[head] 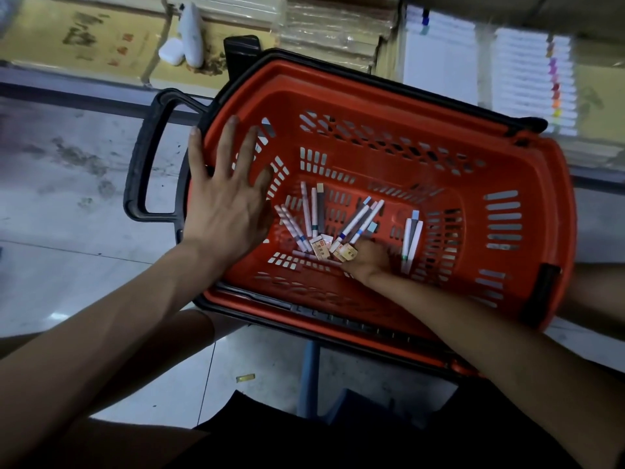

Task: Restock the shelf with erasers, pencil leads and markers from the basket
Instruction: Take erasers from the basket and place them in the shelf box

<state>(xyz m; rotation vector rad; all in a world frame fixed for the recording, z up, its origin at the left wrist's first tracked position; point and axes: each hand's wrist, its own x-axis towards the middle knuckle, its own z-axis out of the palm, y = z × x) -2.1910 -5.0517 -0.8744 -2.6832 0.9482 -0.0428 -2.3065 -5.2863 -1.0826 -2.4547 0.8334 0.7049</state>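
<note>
A red plastic basket [527, 231] with a black rim stands on the floor in front of me. On its bottom lie several white markers [360, 223] and a few small eraser packs [319, 248]. My left hand [225, 194] is spread flat with straight fingers over the basket's left rim and inner wall. My right hand [370, 260] is down on the basket floor, its fingers curled around a small tan eraser pack [348, 253]. Two more markers [411, 236] lie just right of that hand.
The basket's black handle [145, 164] sticks out to the left. Behind the basket is a low shelf with cardboard boxes [84, 38], a white bottle [191, 35] and stacked white marker packs [531, 79]. A blue stool leg [309, 380] is under the basket's near edge.
</note>
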